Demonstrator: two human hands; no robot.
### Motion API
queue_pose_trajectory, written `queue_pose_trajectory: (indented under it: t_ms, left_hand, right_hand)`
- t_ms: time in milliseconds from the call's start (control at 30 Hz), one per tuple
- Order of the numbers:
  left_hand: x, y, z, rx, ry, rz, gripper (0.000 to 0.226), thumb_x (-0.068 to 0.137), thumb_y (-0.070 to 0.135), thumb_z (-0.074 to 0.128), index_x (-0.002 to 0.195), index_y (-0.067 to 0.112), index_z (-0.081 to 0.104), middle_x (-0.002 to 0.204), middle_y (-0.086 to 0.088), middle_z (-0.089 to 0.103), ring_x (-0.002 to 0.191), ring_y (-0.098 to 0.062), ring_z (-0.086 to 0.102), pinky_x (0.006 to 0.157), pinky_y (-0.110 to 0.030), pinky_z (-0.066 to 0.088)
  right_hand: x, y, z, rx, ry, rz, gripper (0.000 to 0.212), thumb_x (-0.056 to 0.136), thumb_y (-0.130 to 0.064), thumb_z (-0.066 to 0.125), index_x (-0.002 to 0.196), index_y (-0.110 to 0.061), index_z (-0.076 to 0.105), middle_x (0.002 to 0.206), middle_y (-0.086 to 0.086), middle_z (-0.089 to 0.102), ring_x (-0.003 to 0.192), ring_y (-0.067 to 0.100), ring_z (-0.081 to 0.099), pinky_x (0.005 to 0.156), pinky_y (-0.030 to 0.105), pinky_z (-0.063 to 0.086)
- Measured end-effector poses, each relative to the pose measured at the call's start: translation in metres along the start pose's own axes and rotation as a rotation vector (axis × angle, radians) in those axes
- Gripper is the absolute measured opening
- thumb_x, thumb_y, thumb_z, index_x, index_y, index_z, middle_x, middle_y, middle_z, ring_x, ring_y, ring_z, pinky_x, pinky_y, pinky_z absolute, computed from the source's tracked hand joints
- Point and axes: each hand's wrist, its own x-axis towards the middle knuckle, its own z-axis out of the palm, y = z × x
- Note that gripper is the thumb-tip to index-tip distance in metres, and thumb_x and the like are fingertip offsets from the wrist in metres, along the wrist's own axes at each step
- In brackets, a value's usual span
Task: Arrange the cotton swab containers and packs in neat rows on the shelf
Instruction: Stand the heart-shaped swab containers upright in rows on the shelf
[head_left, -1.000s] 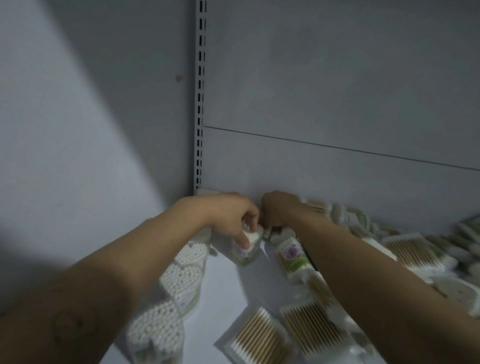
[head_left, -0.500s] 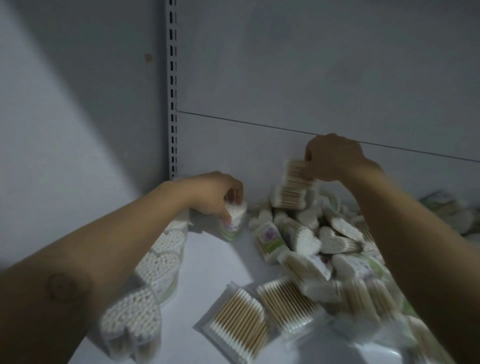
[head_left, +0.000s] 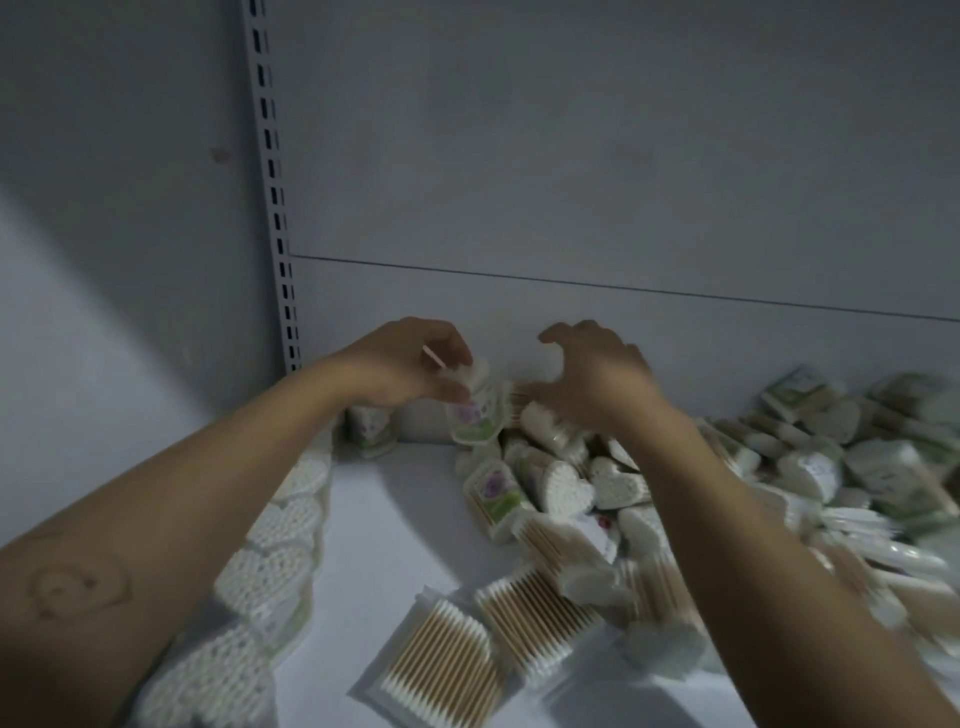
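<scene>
The left hand (head_left: 410, 369) grips a heart-shaped container (head_left: 475, 415) of white swabs, lifted just above the shelf (head_left: 395, 519) near the back wall. The right hand (head_left: 597, 376) hovers beside it, fingers loosely spread, holding nothing, over the jumbled pile (head_left: 649, 493). Flat packs (head_left: 441, 670) of wooden-stemmed swabs lie in front.

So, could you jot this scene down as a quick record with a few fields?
Place: white shelf, grey back panel
Left hand: grips a heart-shaped container near the back
Right hand: over the loose pile; grip unclear
Tidy row: heart containers along left wall
Front: two flat packs of wooden swabs
</scene>
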Motion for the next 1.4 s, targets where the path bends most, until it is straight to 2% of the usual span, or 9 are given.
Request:
queue_pose_trajectory:
  t_ms: [100, 200, 367, 467, 567, 800, 967, 1167, 1400]
  left_hand:
    - [-0.004, -0.002, -0.007, -0.126, 0.082, -0.032, 0.023, 0.083, 0.034, 0.074, 0.101, 0.024, 0.065, 0.100, 0.006, 0.066, 0.088, -0.010, 0.065, 0.067, -0.026, 0.057]
    - [-0.010, -0.005, -0.011, -0.245, 0.172, -0.085, 0.009, 0.087, 0.032, 0.070, 0.092, 0.026, 0.065, 0.095, 0.004, 0.066, 0.081, -0.010, 0.064, 0.053, -0.021, 0.053]
    - [-0.021, -0.007, -0.016, -0.358, 0.195, -0.110, 0.006, 0.087, 0.017, 0.071, 0.092, 0.019, 0.067, 0.098, 0.000, 0.067, 0.080, -0.016, 0.066, 0.054, -0.022, 0.053]
    - [-0.027, -0.007, -0.022, -0.384, 0.126, -0.118, 0.012, 0.086, 0.021, 0.071, 0.098, 0.020, 0.068, 0.102, 0.001, 0.068, 0.087, -0.014, 0.067, 0.064, -0.027, 0.057]
    - [-0.028, -0.007, -0.025, -0.181, 0.102, -0.140, 0.022, 0.080, 0.031, 0.078, 0.096, 0.025, 0.064, 0.101, 0.009, 0.066, 0.087, -0.009, 0.066, 0.070, -0.027, 0.057]
    - [-0.025, -0.030, -0.007, 0.322, -0.074, -0.188, 0.046, 0.074, 0.036, 0.080, 0.114, 0.030, 0.056, 0.115, 0.011, 0.057, 0.102, -0.011, 0.054, 0.082, -0.026, 0.045]
    - [-0.028, -0.042, 0.005, 0.411, -0.053, -0.218, 0.046, 0.071, 0.036, 0.081, 0.111, 0.031, 0.059, 0.118, 0.009, 0.058, 0.105, -0.014, 0.055, 0.081, -0.026, 0.042]
    - [-0.033, -0.049, 0.011, 0.938, -0.094, -0.127, 0.040, 0.077, 0.048, 0.071, 0.105, 0.025, 0.054, 0.120, 0.003, 0.053, 0.111, -0.020, 0.047, 0.086, -0.035, 0.029]
    - [-0.032, -0.056, 0.013, 0.953, -0.105, -0.164, 0.046, 0.078, 0.044, 0.072, 0.114, 0.023, 0.051, 0.117, 0.001, 0.056, 0.106, -0.024, 0.055, 0.088, -0.035, 0.033]
  right_hand:
    - [-0.005, -0.020, 0.001, 0.478, -0.093, -0.027, 0.052, 0.085, -0.053, 0.062, 0.129, -0.027, 0.054, 0.119, -0.004, 0.061, 0.105, 0.017, 0.060, 0.091, 0.031, 0.048]
    - [-0.003, -0.035, 0.012, 0.698, -0.178, -0.047, 0.046, 0.087, -0.049, 0.061, 0.123, -0.021, 0.060, 0.105, -0.002, 0.068, 0.090, 0.016, 0.066, 0.086, 0.040, 0.055]
    - [0.001, -0.048, 0.023, 0.978, -0.332, -0.015, 0.064, 0.083, -0.034, 0.073, 0.139, -0.023, 0.043, 0.105, 0.000, 0.068, 0.086, 0.012, 0.068, 0.066, 0.029, 0.058]
    - [0.006, -0.053, 0.024, 0.858, -0.268, -0.049, 0.075, 0.073, -0.046, 0.078, 0.137, -0.025, 0.045, 0.102, -0.003, 0.070, 0.087, 0.012, 0.068, 0.070, 0.028, 0.054]
    - [0.007, -0.059, 0.024, 0.604, -0.173, -0.143, 0.068, 0.070, -0.057, 0.076, 0.128, -0.027, 0.055, 0.101, -0.006, 0.069, 0.090, 0.012, 0.065, 0.075, 0.028, 0.052]
    - [-0.005, -0.052, 0.025, 0.206, -0.230, -0.288, 0.067, 0.084, -0.050, 0.064, 0.141, -0.023, 0.042, 0.135, -0.002, 0.054, 0.117, 0.017, 0.054, 0.093, 0.027, 0.042]
    - [-0.024, -0.045, 0.021, 0.270, -0.439, -0.430, 0.057, 0.086, -0.049, 0.064, 0.137, -0.032, 0.047, 0.123, -0.006, 0.059, 0.097, 0.009, 0.057, 0.085, 0.023, 0.043]
    - [-0.023, -0.040, 0.015, 0.257, -0.453, -0.439, 0.057, 0.086, -0.052, 0.062, 0.137, -0.031, 0.047, 0.126, -0.005, 0.059, 0.100, 0.010, 0.058, 0.088, 0.023, 0.043]
    - [-0.018, -0.035, 0.001, 0.200, -0.414, -0.402, 0.059, 0.084, -0.055, 0.061, 0.137, -0.034, 0.046, 0.127, -0.008, 0.059, 0.108, 0.012, 0.056, 0.093, 0.025, 0.042]
